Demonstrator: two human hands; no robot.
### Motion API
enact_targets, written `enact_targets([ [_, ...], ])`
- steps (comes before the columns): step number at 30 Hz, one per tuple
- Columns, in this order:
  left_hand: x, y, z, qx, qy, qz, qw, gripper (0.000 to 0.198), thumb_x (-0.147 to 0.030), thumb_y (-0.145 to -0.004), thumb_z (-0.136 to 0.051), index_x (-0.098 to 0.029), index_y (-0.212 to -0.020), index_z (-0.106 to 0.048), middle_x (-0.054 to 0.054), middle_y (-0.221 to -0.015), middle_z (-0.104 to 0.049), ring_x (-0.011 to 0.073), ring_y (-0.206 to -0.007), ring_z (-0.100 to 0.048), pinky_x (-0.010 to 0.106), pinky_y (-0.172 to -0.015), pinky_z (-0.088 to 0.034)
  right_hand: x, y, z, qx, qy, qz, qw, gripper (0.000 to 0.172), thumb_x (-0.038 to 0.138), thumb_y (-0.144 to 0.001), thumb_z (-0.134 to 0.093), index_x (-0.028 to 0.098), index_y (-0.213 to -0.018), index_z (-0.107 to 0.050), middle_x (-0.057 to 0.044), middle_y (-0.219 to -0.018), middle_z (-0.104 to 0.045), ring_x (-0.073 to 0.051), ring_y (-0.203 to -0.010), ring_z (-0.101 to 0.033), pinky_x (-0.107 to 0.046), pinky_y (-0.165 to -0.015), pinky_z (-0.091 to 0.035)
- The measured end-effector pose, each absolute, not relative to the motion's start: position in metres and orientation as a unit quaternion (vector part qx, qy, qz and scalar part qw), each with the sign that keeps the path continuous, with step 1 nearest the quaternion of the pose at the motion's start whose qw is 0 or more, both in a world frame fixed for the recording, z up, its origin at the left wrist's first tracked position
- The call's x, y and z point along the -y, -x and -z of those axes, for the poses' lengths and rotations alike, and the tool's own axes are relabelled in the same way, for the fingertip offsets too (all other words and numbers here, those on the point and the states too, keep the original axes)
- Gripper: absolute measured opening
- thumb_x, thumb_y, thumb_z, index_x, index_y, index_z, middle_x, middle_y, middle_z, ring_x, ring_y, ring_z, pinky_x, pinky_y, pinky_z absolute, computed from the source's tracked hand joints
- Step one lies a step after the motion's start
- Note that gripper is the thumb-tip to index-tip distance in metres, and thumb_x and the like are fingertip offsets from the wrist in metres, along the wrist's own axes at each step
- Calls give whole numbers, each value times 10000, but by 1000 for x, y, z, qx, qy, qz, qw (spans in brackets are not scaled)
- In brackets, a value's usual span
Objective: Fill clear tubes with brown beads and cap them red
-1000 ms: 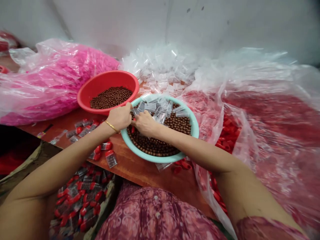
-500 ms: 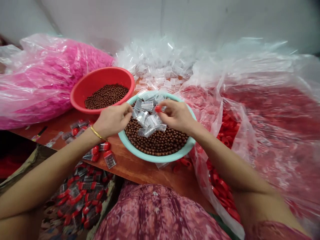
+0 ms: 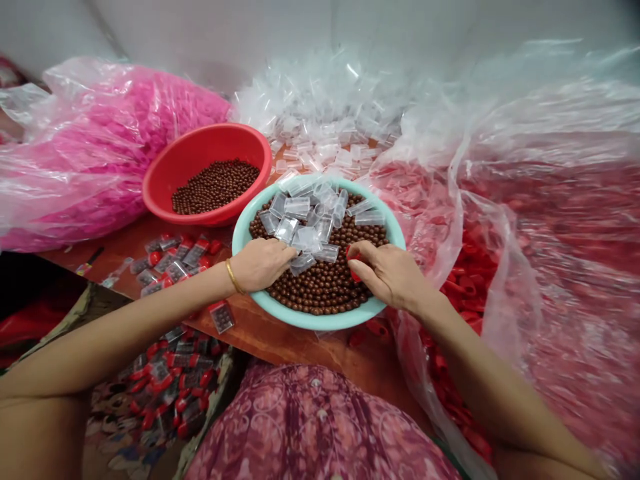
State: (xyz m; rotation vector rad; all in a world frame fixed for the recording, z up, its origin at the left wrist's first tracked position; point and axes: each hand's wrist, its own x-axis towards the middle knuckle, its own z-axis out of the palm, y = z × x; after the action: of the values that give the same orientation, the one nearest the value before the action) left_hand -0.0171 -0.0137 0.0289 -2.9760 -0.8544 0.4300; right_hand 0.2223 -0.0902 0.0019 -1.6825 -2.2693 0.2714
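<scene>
A light-blue basin (image 3: 320, 320) holds brown beads (image 3: 325, 287), with several clear plastic containers (image 3: 299, 208) heaped on them. My left hand (image 3: 263, 262) reaches over the basin's left rim with its fingers curled down at the edge of the heap. What lies under those fingers is hidden. At the basin's right side, my right hand (image 3: 387, 272) pinches a red cap (image 3: 354, 265) between thumb and fingers, just above the beads.
Behind, a red basin (image 3: 165, 180) holds more beads, beside a bag of pink pieces (image 3: 110, 133). Clear containers (image 3: 345, 133) pile up at the back. Red caps (image 3: 465, 280) fill a plastic bag at right. Filled red-capped containers (image 3: 175, 270) lie left, others in a box (image 3: 170, 380) below.
My left hand has moved lower and to the right, onto the beads. My right hand has drawn back right and down from the heap, still pinching the red cap.
</scene>
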Motion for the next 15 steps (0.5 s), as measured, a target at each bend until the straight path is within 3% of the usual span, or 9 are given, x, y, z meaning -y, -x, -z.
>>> enact_targets([
  [5,27,18,-45,225,962,-152,-25,237,-272,-895,-426,-136,-998,-590,102,-852,-668,195,-792,-629,293,-725,-480,90,-222,10,728,621,-129,259,187,325,-796,-527,210,-941,-557,-21,-703,-662,-183,-601,-608,-284,-590,-422],
  [10,43,-12,-37,230,941,-241,-66,227,-230,-876,-446,-99,-888,-631,153,-818,-679,261,-777,-666,329,-652,-505,91,-224,18,638,610,-253,395,477,267,-814,-522,218,-1273,-401,-80,-1060,-684,-212,-901,-667,-338,-735,-513],
  [15,33,-51,-14,298,926,-209,-100,221,-144,-823,-461,-71,-908,-651,192,-856,-684,302,-856,-672,371,-716,-520,93,-225,20,628,575,-283,442,455,243,-837,-505,209,-1282,-421,-92,-1228,-606,-198,-1013,-634,-364,-873,-490],
])
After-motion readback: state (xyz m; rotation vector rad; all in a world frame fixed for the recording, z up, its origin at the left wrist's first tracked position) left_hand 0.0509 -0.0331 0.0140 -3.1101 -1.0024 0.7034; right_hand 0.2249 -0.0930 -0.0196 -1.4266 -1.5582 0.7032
